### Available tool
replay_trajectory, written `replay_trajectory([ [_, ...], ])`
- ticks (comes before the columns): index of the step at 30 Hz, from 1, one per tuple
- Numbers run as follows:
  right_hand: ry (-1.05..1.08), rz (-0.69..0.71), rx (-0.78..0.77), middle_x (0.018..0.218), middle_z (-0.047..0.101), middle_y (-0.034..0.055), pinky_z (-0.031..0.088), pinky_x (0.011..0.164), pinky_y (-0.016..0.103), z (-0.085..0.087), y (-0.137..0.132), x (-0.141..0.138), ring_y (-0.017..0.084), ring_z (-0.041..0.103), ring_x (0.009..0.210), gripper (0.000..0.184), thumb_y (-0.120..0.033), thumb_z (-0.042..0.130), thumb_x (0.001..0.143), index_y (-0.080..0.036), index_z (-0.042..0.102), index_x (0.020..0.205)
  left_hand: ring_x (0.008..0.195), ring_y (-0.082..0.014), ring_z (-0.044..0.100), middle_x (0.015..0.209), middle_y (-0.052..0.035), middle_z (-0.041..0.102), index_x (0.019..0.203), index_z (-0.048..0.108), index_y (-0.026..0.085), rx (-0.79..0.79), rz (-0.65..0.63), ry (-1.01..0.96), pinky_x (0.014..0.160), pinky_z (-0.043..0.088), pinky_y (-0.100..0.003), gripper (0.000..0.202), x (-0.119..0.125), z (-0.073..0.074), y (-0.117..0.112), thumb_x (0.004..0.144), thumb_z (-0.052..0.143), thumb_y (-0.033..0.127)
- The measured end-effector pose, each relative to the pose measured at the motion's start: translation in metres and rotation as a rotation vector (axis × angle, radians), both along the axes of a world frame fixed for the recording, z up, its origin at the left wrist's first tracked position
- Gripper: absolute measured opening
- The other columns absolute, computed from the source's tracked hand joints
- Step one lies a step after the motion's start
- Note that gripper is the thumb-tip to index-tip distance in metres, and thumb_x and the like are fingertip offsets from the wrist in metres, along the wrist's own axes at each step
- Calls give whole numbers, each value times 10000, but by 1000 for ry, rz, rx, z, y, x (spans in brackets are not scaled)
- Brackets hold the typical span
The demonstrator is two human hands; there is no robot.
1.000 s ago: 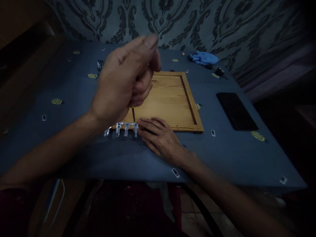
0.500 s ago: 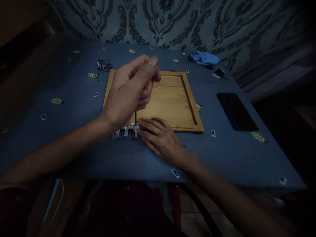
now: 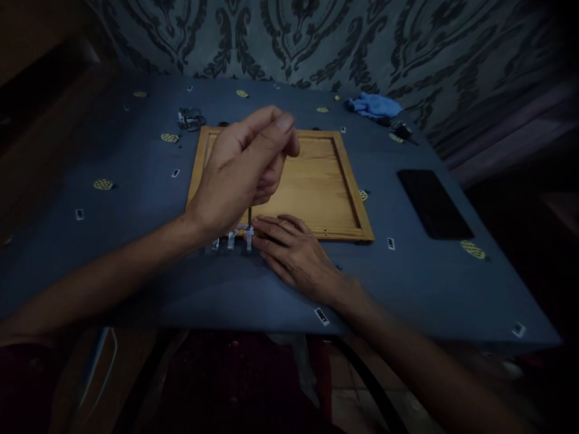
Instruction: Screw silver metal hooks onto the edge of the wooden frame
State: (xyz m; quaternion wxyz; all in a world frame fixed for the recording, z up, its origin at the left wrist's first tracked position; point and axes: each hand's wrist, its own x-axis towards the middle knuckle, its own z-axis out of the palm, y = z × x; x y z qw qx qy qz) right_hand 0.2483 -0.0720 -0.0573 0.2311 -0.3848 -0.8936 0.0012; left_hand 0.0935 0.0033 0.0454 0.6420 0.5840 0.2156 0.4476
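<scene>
The left hand (image 3: 242, 169) is curled up, with its fingers closed around something. A thin dark rod (image 3: 249, 217) pokes out straight below those fingers. It looks like a screwdriver, but the handle is hidden inside the hand. The rod stands upright, most likely so a push can go straight down. Its tip meets the metal strip with hooks (image 3: 249, 239), which is under the left fingers and just left of the right fingertips. Some of the strip is hidden behind the left hand. It runs along the near edge of the wooden frame (image 3: 355, 193), and its hooks stick out toward the person, maybe so they hang free of the wood.

The right hand (image 3: 294, 253) lies flat, with its fingers nearly straight and close together, and it grips nothing. Its fingertips rest at the strip's end, on the frame's near edge, probably to keep things from sliding. I cannot tell how hard they press.

The frame lies flat on the counter (image 3: 190, 289), past the right fingers, so the counter can hold it up. Well to the right of the fingers is a flat black thing (image 3: 434, 205), out of the way.
</scene>
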Motion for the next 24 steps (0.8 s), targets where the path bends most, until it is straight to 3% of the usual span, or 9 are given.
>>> replay_trajectory([
  [8, 3, -10, -38, 1411, 657, 109, 445, 1133, 506, -1, -1, -1, 250, 557, 1372, 310, -182, 503, 1015, -197, 670, 1275, 408, -69, 198, 495, 70, 336, 785, 559, 208, 39, -173, 16, 410, 218, -199, 217, -5, -5, 4, 986, 483, 240],
  [14, 9, 12, -26, 1407, 658, 126, 452, 1123, 504, 0, 0, 0, 257, 565, 1359, 311, -175, 502, 1010, -167, 672, 1269, 489, -69, 353, 618, 42, 384, 816, 524, 200, 11, 0, 79, 453, 288, -181, 176, -1, -2, 4, 984, 509, 249],
  [18, 16, 15, 0, 1393, 666, 128, 461, 1111, 506, -2, 0, 0, 264, 578, 1345, 295, -178, 515, 1005, -166, 681, 1249, 462, -55, 246, 579, 73, 288, 801, 493, 202, 2, 4, 38, 428, 218, -181, 208, 1, -2, 2, 998, 513, 264],
  [24, 13, -6, -26, 1401, 664, 112, 457, 1116, 503, -2, 0, 0, 248, 568, 1359, 301, -183, 501, 1014, -191, 680, 1256, 408, -33, 169, 492, 93, 277, 736, 505, 191, 42, -81, 56, 420, 213, -175, 303, 1, -2, 4, 1020, 455, 284],
])
